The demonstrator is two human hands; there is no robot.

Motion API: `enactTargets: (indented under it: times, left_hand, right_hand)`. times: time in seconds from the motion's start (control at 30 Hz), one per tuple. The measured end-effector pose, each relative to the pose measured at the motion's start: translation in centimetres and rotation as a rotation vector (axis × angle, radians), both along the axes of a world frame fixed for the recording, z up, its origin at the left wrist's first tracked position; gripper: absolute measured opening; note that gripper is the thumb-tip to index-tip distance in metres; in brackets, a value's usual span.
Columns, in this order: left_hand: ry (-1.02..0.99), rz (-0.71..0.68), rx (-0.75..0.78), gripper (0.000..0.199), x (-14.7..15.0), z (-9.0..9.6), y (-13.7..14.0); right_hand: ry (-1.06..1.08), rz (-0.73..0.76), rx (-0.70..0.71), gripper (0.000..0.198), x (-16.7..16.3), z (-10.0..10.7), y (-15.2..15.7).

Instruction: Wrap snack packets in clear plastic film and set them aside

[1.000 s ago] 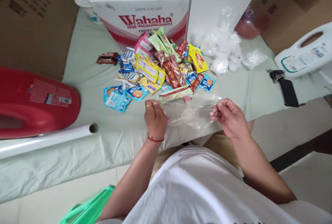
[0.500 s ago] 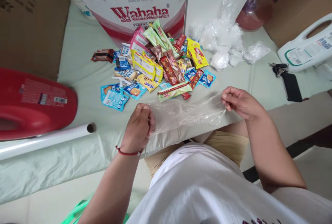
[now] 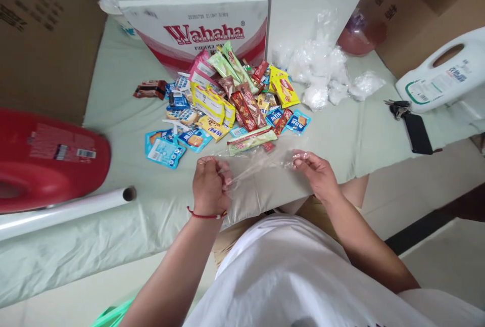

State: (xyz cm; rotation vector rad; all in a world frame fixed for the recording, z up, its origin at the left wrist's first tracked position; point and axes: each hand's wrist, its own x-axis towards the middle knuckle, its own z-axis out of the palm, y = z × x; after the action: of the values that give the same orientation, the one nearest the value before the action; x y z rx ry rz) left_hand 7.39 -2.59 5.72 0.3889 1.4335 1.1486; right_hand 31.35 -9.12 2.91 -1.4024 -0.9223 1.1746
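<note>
A clear plastic bag (image 3: 257, 165) is stretched between my hands above the table's front edge, partly bunched into folds. My left hand (image 3: 211, 181), with a red cord at the wrist, is closed on the bag's left end. At the other end my right hand (image 3: 315, 170) pinches the film between thumb and fingers. Just beyond the bag lies a heap of wrapped snacks, with a green wafer packet (image 3: 252, 140) nearest to it. Blue biscuit packets (image 3: 164, 152) lie left of the heap, and a yellow packet (image 3: 283, 87) lies on its right side.
Behind the heap stands a Wahaha carton (image 3: 204, 29). Crumpled clear bags (image 3: 316, 77) lie right of it. A white jug (image 3: 443, 72), keys (image 3: 397, 108) and a black phone (image 3: 417, 134) are at the right. A red jug (image 3: 49, 160) and a film roll (image 3: 68, 213) occupy the left.
My right hand has moved left, closer to my left hand, which has shifted slightly right. The plastic bag between them has gone from spread wide to narrower and more gathered.
</note>
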Motion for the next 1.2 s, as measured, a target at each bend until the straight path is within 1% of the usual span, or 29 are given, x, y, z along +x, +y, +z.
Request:
enactTargets:
  times: [0.03, 0.1, 0.17, 0.23, 0.3, 0.4, 0.47, 0.53, 0.57, 0.6, 0.63, 0.7, 0.73, 0.77, 0.8, 0.87, 0.9, 0.93, 1.0, 1.07, 1.13, 1.2]
  left_hand:
    - [0.001, 0.005, -0.003, 0.013, -0.3, 0.3, -0.1]
    - [0.011, 0.022, -0.016, 0.013, -1.0, 1.0, -0.2]
    - [0.028, 0.037, -0.032, 0.012, -1.9, 1.5, -0.5]
    - [0.068, 0.039, -0.038, 0.011, -2.6, 1.6, -0.7]
    - [0.153, 0.027, 0.001, 0.010, -3.0, 1.0, -0.9]
    - [0.335, -0.046, 0.123, 0.018, -2.7, -0.9, -1.6]
    - [0.414, -0.107, 0.189, 0.025, -2.3, -2.1, -2.3]
    - [0.427, -0.138, 0.207, 0.029, -1.8, -2.8, -3.3]
    - [0.420, -0.143, 0.202, 0.031, -1.6, -2.9, -3.9]
    - [0.411, -0.149, 0.194, 0.032, -1.4, -2.8, -4.5]
    - [0.399, -0.155, 0.183, 0.033, -1.3, -2.7, -5.0]
    - [0.377, -0.164, 0.167, 0.035, -1.2, -2.3, -6.1]
    - [0.366, -0.159, 0.161, 0.037, -1.2, -2.0, -6.6]
    - [0.355, -0.148, 0.152, 0.037, -1.2, -1.8, -7.2]
    - [0.347, -0.133, 0.141, 0.038, -1.3, -1.7, -7.7]
    - [0.344, -0.099, 0.118, 0.037, -1.6, -1.4, -8.7]
    - [0.352, -0.087, 0.106, 0.037, -1.9, -1.4, -9.3]
    - [0.366, -0.080, 0.088, 0.037, -2.1, -1.4, -9.9]
    - [0.380, -0.090, 0.034, 0.038, -2.5, -1.6, -11.2]
    - [0.353, -0.136, -0.047, 0.041, -2.7, -2.0, -12.4]
    - [0.297, -0.200, -0.125, 0.044, -2.7, -2.4, -13.2]
    - [0.295, -0.240, -0.152, 0.043, -2.6, -2.8, -13.4]
  right_hand:
    - [0.002, -0.011, -0.003, 0.038, 0.2, 0.5, 0.0]
    - [0.092, 0.015, -0.058, 0.037, 1.1, 2.0, 0.0]
    - [0.198, 0.097, -0.195, 0.038, 2.2, 3.6, -0.4]
    - [0.209, 0.204, -0.335, 0.040, 3.2, 4.1, -1.0]
    - [0.114, 0.272, -0.400, 0.042, 3.9, 3.4, -1.9]
    - [-0.099, 0.325, -0.395, 0.042, 4.9, 1.2, -3.7]
    - [-0.202, 0.405, -0.399, 0.038, 6.0, 0.2, -4.9]
    - [-0.280, 0.534, -0.409, 0.034, 7.5, 0.2, -5.6]
    - [-0.322, 0.572, -0.401, 0.033, 8.2, 0.4, -5.6]
    - [-0.375, 0.565, -0.375, 0.033, 8.8, 0.8, -5.3]
    - [-0.441, 0.511, -0.330, 0.036, 9.3, 1.1, -4.7]
    - [-0.578, 0.335, -0.195, 0.052, 9.3, 1.6, -3.1]
    - [-0.619, 0.288, -0.127, 0.062, 8.9, 1.6, -2.1]
    - [-0.630, 0.298, -0.080, 0.068, 8.3, 1.5, -1.2]
    - [-0.604, 0.355, -0.058, 0.067, 7.6, 1.3, -0.4]
    - [-0.483, 0.508, -0.093, 0.043, 6.1, 0.7, 0.9]
    - [-0.427, 0.550, -0.129, 0.034, 5.5, 0.5, 1.3]
    - [-0.384, 0.569, -0.162, 0.031, 5.2, 0.4, 1.6]
    - [-0.340, 0.610, -0.201, 0.032, 5.2, 0.4, 2.4]
    - [-0.333, 0.733, -0.220, 0.031, 5.6, 0.5, 3.4]
    - [-0.372, 0.864, -0.221, 0.030, 5.9, 0.6, 4.8]
    - [-0.436, 0.891, -0.193, 0.028, 6.0, 0.5, 6.3]
